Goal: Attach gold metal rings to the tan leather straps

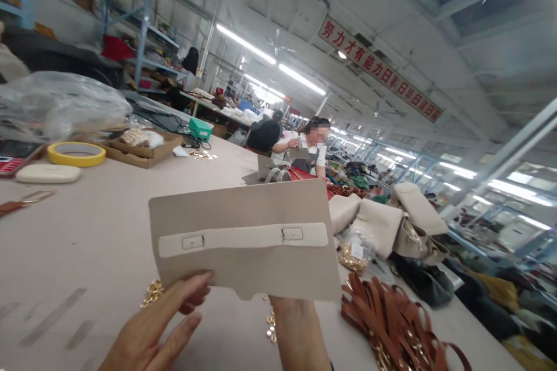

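Observation:
A flat beige bag panel (243, 208) is raised above the table in front of me, slightly tilted. Across it runs a pale strip (243, 242) with two small rectangular outlines, one near each end. My right hand (298, 324) supports the panel from behind; its fingers are hidden and only the wrist and lower hand show. By the panel's lower left edge is my left hand (161, 322), fingers apart and thumb spread, its fingertips overlapping the edge. Small gold metal pieces (152, 293) lie on the table behind my left hand, and more gold pieces (271, 327) lie between the hands.
Brown leather straps (387, 319) are heaped at the right, near a bag of gold hardware (354, 255) and beige handbags (378, 223). Yellow tape (76, 153), a cardboard tray (143, 151) and a green box (200, 127) stand left. A co-worker (308, 142) is across the table.

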Motion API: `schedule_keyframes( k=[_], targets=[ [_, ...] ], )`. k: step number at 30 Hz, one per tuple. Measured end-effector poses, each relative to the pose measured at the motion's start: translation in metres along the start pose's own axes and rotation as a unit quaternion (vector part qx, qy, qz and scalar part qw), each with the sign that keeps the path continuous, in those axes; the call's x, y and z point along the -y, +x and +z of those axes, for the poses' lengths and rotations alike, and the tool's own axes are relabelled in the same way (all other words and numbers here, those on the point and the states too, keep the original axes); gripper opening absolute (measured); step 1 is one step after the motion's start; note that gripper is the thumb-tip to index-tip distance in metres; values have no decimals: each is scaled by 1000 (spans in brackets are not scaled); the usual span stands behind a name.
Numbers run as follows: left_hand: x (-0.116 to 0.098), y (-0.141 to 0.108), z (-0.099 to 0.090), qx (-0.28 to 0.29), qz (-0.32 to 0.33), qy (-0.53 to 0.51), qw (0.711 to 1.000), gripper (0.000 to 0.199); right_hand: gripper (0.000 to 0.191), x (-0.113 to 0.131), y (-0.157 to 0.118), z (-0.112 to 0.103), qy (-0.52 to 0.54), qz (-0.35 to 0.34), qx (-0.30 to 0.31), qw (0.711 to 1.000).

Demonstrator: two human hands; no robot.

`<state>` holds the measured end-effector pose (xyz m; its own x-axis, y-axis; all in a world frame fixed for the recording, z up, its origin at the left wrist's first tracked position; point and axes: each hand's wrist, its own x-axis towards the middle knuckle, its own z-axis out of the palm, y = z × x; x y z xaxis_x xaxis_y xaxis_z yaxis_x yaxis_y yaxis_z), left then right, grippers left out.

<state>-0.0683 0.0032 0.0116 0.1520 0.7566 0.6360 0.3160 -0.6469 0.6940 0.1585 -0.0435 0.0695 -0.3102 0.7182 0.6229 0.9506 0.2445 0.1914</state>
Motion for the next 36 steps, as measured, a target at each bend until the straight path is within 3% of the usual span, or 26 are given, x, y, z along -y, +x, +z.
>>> schedule_keyframes(
  k=[2, 4, 9, 13, 17, 21, 25, 29, 31, 32, 34, 35, 36],
  targets=[
    [-1, -1, -1, 8, 5, 14, 1000, 37, 76, 4, -8, 1, -44, 19, 8, 999],
    [1, -1, -2, 16, 12, 26, 999, 41, 77, 6, -12, 1, -39, 46, 11, 998],
    [5, 1, -4, 27, 27, 52, 998, 43, 80, 6, -13, -6, -5, 20, 47, 999],
    [1, 3, -6, 36, 37, 64, 997, 42, 81, 13, -10, -9, 1, 68, 80, 994],
    [-2, 7, -8, 45, 62, 92, 993, 42, 84, 12, -18, 4, 18, 85, 95, 992],
    [1, 9, -5, 39, 75, 118, 989, 44, 82, -6, -33, 22, 32, 66, 124, 990],
    [4, 8, -3, 26, 92, 126, 987, 50, 84, -14, -34, 23, 25, 67, 102, 992],
    [-5, 10, -4, -17, 170, 185, 968, 53, 81, -4, -22, 5, 112, 127, 80, 982],
    [-16, 14, -4, -72, 221, 245, 941, 54, 69, 5, -15, -6, 270, 174, 74, 944],
    [-22, 16, -3, -100, 242, 273, 925, 55, 60, 10, -11, -11, 382, 205, 69, 898],
    [-35, 22, -1, -127, 273, 312, 901, 60, 36, 19, -1, -18, 581, 259, 52, 770],
    [-41, 24, 0, -127, 284, 318, 895, 62, 21, 24, 5, -21, 644, 277, 43, 712],
    [-45, 27, 0, -118, 295, 316, 894, 64, 20, 28, 13, -22, 683, 288, 34, 670]
  ],
)
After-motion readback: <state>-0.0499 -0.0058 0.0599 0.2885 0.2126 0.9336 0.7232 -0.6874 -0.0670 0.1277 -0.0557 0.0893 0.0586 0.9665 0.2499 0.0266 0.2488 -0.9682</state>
